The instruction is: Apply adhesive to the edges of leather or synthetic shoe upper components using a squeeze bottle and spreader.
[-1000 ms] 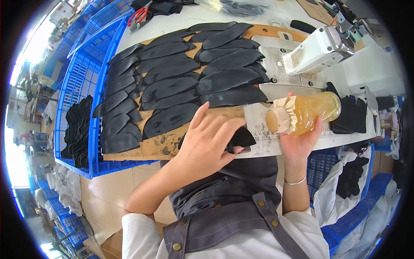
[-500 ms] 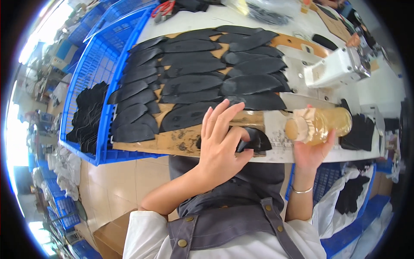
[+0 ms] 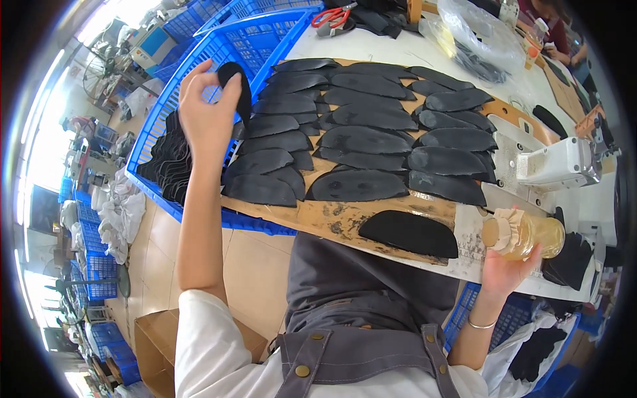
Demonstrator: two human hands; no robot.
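Raised over the blue plastic crate [image 3: 265, 40], my left hand [image 3: 207, 113] pinches a curved black pad [image 3: 233, 89] between thumb and fingers. Low at the right, my right hand [image 3: 507, 268] is wrapped round a jar of yellowish liquid [image 3: 541, 237], tilted on its side with its pale, wrapped lid pointing left. A single matte black half-oval pad [image 3: 410, 233] lies flat near the front edge of the brown board [image 3: 325, 217]. Behind it, overlapping rows of shinier black pads [image 3: 365, 140] cover the board.
Inside the crate sits a stack of black pieces [image 3: 174, 162]. A white machine arm [image 3: 557, 164] stands on the right of the table, with dark pieces [image 3: 569, 262] near it. Red-handled scissors [image 3: 332, 16] and clear plastic bags [image 3: 474, 40] lie at the back. Another person [image 3: 551, 26] sits far right.
My left hand has gone from the board's front to above the crate at the left and now holds a black pad. The view has shifted. My right hand keeps the jar.
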